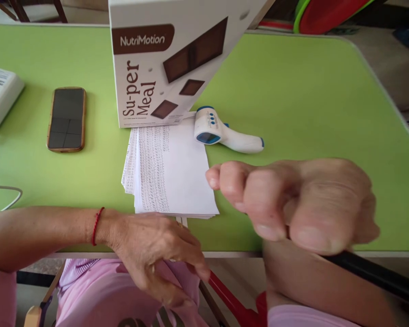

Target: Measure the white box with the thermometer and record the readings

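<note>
A black, rod-shaped object (371, 273), held in the right hand (313, 204), slants downward, to the right of the flat-lying stack of white paper sheets (189, 177), whose left half bears dense handwritten rows.

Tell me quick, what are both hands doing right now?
Left hand: loosely open, nothing seen in it.
Right hand: closed in a fist, apparently around a black rod.

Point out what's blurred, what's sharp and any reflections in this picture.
Head view: the right hand looks softly blurred; head view: the box's large lettering is crisp, while the writing on the papers is too small to read; head view: the phone's dark screen shows faint straight lines, perhaps reflections.
</note>
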The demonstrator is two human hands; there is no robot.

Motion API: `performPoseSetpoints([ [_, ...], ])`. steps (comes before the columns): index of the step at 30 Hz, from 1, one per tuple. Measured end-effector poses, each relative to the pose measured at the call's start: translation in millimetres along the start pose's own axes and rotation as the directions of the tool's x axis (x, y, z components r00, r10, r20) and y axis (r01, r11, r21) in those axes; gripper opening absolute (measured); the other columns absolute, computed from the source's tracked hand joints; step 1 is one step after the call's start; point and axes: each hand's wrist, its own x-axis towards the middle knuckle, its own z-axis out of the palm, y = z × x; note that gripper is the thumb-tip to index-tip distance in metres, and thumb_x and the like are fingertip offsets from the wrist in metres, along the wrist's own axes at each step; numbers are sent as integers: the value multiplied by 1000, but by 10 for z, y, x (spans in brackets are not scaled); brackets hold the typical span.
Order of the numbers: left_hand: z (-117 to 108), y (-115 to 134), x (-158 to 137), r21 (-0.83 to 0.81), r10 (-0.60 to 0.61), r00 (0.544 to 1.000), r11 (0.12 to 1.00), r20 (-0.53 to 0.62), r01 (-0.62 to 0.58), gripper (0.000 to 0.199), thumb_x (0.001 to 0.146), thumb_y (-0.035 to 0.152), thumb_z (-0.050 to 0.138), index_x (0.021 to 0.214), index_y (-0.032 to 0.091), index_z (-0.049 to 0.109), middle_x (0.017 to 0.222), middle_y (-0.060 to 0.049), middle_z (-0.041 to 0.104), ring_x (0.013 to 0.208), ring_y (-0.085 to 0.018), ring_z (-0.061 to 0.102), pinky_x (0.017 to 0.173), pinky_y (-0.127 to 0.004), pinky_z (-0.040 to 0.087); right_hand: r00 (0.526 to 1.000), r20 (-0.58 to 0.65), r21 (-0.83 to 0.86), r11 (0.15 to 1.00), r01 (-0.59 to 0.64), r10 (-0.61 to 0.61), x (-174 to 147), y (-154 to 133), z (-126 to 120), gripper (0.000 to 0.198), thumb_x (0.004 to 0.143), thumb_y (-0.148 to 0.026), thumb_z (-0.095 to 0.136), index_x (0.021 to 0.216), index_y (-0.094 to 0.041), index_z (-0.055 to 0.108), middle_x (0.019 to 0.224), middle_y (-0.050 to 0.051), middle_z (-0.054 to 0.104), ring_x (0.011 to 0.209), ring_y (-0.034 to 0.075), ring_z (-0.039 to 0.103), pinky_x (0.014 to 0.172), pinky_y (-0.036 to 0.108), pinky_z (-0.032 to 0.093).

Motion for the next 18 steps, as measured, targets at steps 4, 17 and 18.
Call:
performPoseSetpoints([
  [4, -171, 121, 29, 33, 142, 858, 989, -493, -144, 15, 91, 26, 51, 78, 19, 52, 70, -3, 59, 64, -15, 56, 63, -27, 48, 982, -88, -86, 981, -176, 169, -46, 116, -199, 11, 84, -26, 72, 93, -27, 78, 74, 3, 68, 70, 16, 60, 64, 36, 48],
  [17, -1103, -460, -399, 411, 401, 143, 736, -905, 539, 53, 89, 65, 59, 118, 23, 43, 116, -5, 44, 115, -23, 42, 96, -41, 37, 860, -177, -764, 485, -427, 478, -87, 340, -290, 14, 84, -31, 66, 86, -25, 78, 84, 5, 72, 80, 21, 63, 74, 39, 51],
  [18, -1133, -504, -446, 336, 292, 167, 781, -942, 526, 58, 89, 63, 63, 125, 25, 38, 129, -5, 42, 128, -26, 37, 104, -43, 35, 874, -165, -794, 464, -393, 457, -87, 339, -278, 13, 83, -30, 66, 87, -24, 78, 84, 5, 72, 81, 22, 63, 74, 40, 51],
])
